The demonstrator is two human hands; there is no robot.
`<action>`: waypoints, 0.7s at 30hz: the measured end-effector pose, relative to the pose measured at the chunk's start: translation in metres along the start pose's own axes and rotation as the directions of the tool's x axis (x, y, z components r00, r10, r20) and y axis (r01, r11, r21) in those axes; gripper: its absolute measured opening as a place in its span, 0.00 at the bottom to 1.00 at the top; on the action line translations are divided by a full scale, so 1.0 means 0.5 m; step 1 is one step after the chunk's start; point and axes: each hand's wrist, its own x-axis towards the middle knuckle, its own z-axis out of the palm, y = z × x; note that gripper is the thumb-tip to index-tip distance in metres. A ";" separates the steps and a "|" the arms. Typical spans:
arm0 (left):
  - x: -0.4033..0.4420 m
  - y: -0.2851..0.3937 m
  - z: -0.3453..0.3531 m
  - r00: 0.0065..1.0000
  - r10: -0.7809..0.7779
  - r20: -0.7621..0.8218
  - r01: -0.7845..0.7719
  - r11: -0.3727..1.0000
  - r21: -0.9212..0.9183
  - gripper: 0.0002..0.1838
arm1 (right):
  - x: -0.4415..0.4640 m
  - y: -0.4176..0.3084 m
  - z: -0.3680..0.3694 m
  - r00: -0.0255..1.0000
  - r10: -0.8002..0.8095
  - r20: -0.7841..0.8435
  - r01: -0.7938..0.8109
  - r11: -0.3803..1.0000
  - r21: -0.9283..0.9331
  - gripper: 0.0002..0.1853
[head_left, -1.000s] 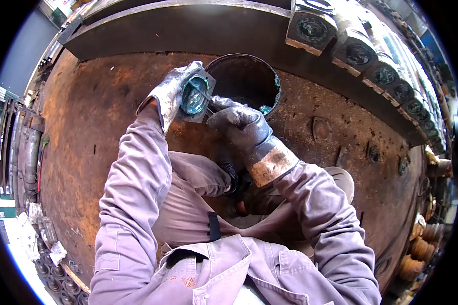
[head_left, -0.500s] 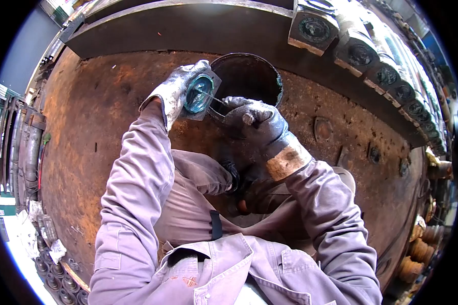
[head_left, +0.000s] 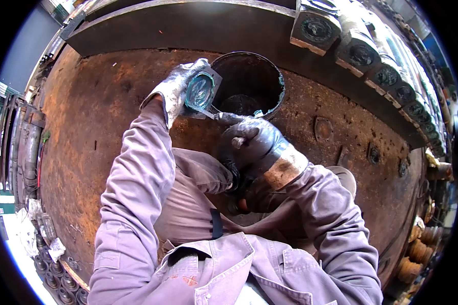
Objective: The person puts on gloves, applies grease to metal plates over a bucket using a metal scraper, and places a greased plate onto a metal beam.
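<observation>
My left hand (head_left: 175,89), in a stained work glove, grips a square metal block with a round opening (head_left: 200,90). Blue-green grease coats that opening, which is tilted toward me. In my gloved right hand (head_left: 252,140), the fingers are closed around a thin flat blade (head_left: 207,114); its far end meets the lower edge of the opening. How much of the tool lies inside my fist is hidden. Just beyond both hands stands a dark round bucket (head_left: 281,96), with blue-green grease smeared on its right and near rim.
The rusty metal surface (head_left: 86,168) carries a flat square plate (head_left: 323,129) and small dark parts at right. A long dark beam (head_left: 188,30) runs along the back. Several square-ended blocks with greased round ends (head_left: 316,29) line the upper right. Pipes (head_left: 23,147) stand at left.
My right hand has moved down and slightly left, drawing the blade from the middle of the greased opening to its lower edge. The left hand has barely moved.
</observation>
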 end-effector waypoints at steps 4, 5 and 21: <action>0.022 -0.015 -0.003 0.987 0.156 0.022 -0.157 0.987 0.033 0.22 | 0.016 0.006 -0.017 0.946 -0.205 -0.252 0.159 0.968 -0.192 0.14; 0.015 -0.011 0.000 0.981 0.191 0.024 -0.192 0.981 0.039 0.20 | 0.019 0.017 -0.016 0.906 -0.261 -0.334 0.177 0.949 -0.261 0.13; 0.031 -0.017 -0.007 0.988 0.138 0.068 -0.145 0.983 0.114 0.19 | 0.013 0.053 -0.014 0.948 -0.056 -0.314 0.049 0.998 -0.029 0.11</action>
